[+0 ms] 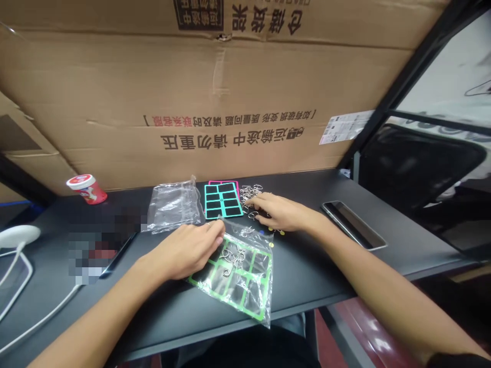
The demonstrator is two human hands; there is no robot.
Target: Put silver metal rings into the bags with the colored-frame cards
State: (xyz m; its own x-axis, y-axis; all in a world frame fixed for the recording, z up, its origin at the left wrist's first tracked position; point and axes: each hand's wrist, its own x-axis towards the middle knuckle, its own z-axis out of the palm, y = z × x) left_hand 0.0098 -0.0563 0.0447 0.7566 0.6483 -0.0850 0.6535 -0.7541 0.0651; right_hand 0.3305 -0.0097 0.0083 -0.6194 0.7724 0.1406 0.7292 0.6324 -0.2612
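My left hand [199,249] pinches the upper left edge of a clear plastic bag [264,312]. Inside the bag lie a bright green grid frame [245,278] and several bent metal wire pieces [232,258]. My right hand [282,212] is over the near right side of a pile of silvery wire pieces [251,191], thumb and fingers apart. Its fingertips reach the pile's edge; I see nothing held between them. Beside the pile, a turquoise grid frame [222,200] overlaps a pink grid frame [233,182]. Small yellow discs [271,245] lie near my right hand.
An empty-looking clear bag [172,207] lies left of the frames. A red tub with a white lid [88,189] stands at the back left. A phone [355,225] rests at right. A white cable [46,322] crosses the left side. Cardboard [230,76] walls the back.
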